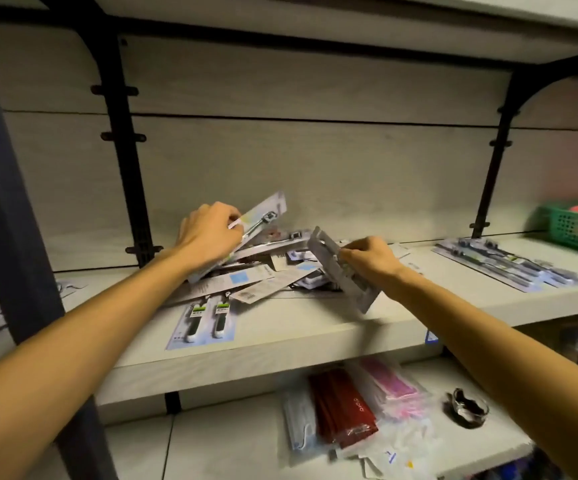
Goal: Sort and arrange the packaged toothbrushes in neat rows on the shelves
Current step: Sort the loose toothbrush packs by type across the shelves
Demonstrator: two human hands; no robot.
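Sorting is underway: the left hand is gripping one toothbrush pack, the right hand is gripping a grey-backed pack above the jumbled pile; next, probably placing both in the finished row on the shelf.

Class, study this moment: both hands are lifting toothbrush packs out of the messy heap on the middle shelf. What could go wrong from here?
1. The left hand and right hand each hold a tilted pack above the loose pile; pulling may drag overlapping packs along.
2. The twin pack lies near the shelf's front edge and could be knocked off.
3. The neat row at right could be disturbed.
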